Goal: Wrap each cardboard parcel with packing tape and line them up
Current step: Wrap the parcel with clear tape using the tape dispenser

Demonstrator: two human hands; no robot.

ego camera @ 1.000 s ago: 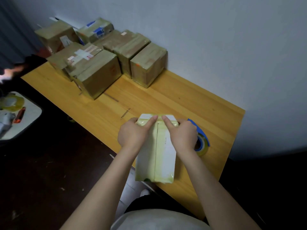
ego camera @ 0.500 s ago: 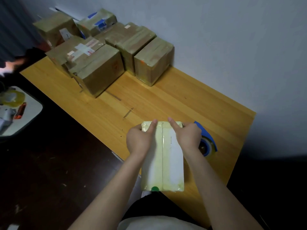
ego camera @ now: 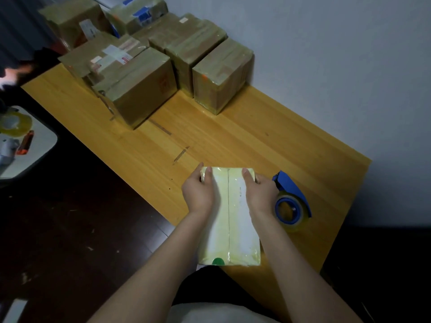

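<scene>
Gripping taped pale parcel [ego camera: 229,224] on worktop [ego camera: 256,136] | left hand [ego camera: 198,194], right hand [ego camera: 262,197]: fingers [ego camera: 208,174] clamped on its far corners | step: wrap looks done | next: carry to brown parcel row [ego camera: 221,73] beyond fingers

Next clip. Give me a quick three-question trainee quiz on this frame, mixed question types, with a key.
1. True or false: the left hand and right hand both grip the pale parcel at its far end.
2. The blue tape dispenser lies: a) right of that parcel, b) left of it, c) in the left hand.
3. Fill in: the brown parcels stand on the table beside the ____.
Key: 1 true; 2 a; 3 wall.
</scene>
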